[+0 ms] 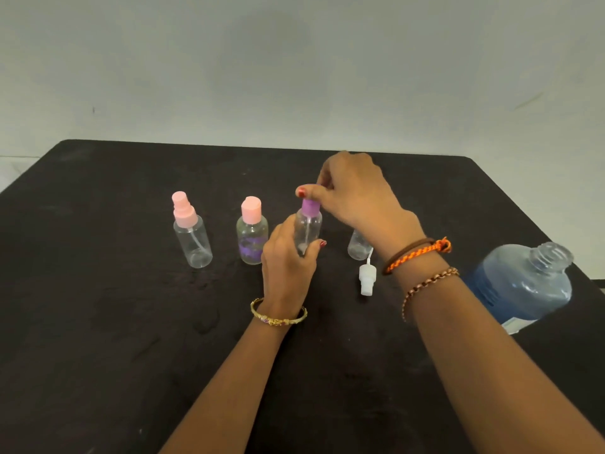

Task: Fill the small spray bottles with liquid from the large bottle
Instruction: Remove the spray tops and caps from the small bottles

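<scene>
We find no legible text, brand or number anywhere, the pale label [514, 326] at the base of the large bottle [520, 283] near the table's [131, 322] right edge being too blurred to read.

4 small clear spray bottles in a row: pink pump-top [191, 231], pink cap [251, 231], purple-top [308, 226] upright mid-row, 4th [358, 247] w/o top. Its white pump [366, 278] lies nearby. Large bottle [520, 283], blue liquid, uncapped, far right.

head view | worn on head | faces forward and down | close over table [98, 322]
</scene>
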